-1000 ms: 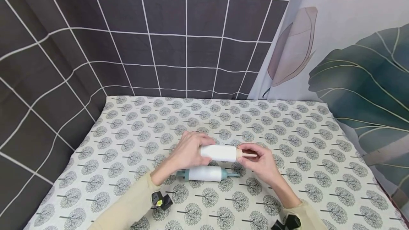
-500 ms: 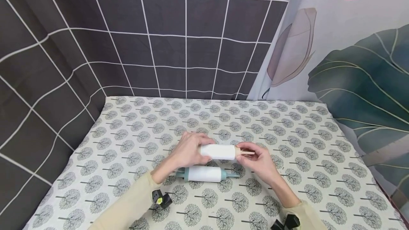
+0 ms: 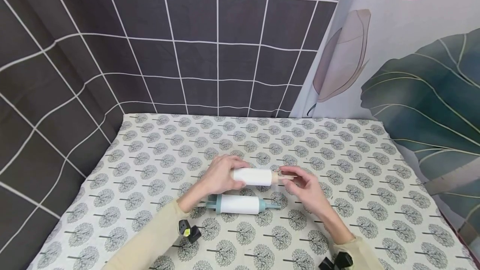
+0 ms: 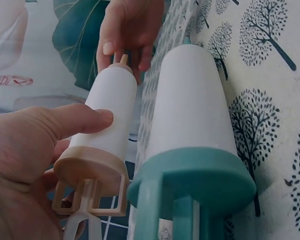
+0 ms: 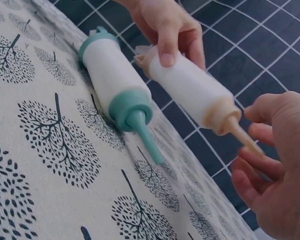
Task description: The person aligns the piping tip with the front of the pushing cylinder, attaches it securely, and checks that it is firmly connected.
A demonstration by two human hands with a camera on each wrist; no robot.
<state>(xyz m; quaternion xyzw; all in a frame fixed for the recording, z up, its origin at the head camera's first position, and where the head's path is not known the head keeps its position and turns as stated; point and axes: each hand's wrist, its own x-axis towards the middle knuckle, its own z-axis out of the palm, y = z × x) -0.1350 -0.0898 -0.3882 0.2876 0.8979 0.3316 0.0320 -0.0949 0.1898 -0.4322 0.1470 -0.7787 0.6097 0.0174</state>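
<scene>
My left hand (image 3: 220,176) grips a large syringe-like tube (image 3: 252,177) with a white body, beige end caps and a thin beige nozzle (image 5: 246,136). In the left wrist view, its thumb lies along the white body above the beige handle end (image 4: 88,167). My right hand (image 3: 308,187) is around the nozzle end, its thumb and fingers spread apart. The right wrist view shows the nozzle tip overlapping those fingers, with a gap at the beige cap. Nearer to me, a matching tube with teal ends (image 3: 240,204) lies on the tablecloth, its left end partly behind my left wrist.
A tree-patterned cloth (image 3: 337,228) covers the table. Dark curtains with white grid lines (image 3: 191,59) hang behind and to the left, and a leaf-printed curtain (image 3: 423,95) hangs at the right.
My right fingers have loosened from the beige cap and opened around the nozzle. The beige-ended tube has shifted slightly left in my left hand. The teal-ended tube stays in place.
</scene>
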